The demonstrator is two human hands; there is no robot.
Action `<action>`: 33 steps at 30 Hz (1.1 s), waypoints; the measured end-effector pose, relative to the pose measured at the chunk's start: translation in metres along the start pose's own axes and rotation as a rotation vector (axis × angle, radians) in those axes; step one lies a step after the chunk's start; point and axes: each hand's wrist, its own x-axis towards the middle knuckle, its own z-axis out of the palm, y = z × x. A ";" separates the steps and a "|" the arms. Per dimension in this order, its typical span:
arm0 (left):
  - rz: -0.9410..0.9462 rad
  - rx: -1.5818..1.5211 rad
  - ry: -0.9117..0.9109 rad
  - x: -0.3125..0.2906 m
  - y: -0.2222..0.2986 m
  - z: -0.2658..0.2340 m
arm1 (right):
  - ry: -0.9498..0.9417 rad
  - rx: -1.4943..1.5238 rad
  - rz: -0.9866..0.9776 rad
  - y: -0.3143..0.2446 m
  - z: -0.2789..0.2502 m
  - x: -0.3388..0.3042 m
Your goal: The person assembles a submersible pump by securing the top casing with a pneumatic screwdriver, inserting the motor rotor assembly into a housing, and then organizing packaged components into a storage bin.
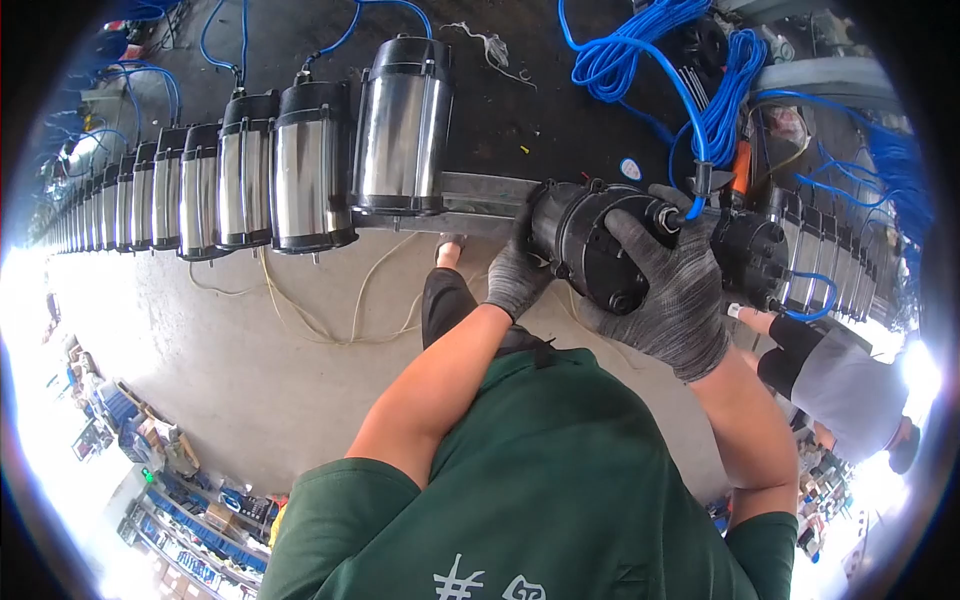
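Both my hands, in grey knit gloves, are on a pump motor [590,250] with a black round end cap, tipped so that this end faces me. My left hand [515,268] grips its left side, the fingers partly hidden behind the cap. My right hand [675,300] is wrapped over the right side, thumb and fingers spread across the end face. A blue cable [686,110] runs into a metal fitting [662,215] on the cap beside my right fingers. The rest of the motor's body is hidden behind the cap.
A long row of steel-bodied motors [315,165] stands along the bench edge to the left; more motors [820,245] stand at the right. Coiled blue cable [735,95] and an orange-handled tool [741,168] lie on the dark bench top [500,110]. A co-worker [845,385] is at far right.
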 end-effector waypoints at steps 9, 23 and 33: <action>-0.241 -0.236 0.023 0.000 0.062 -0.052 | 0.004 -0.003 0.060 -0.005 0.006 -0.004; -0.231 -0.173 0.012 0.002 0.076 -0.058 | 0.096 -0.032 0.076 -0.008 0.009 -0.006; -0.270 -0.144 -0.016 0.001 0.063 -0.054 | 0.086 -0.049 0.105 -0.015 0.011 -0.005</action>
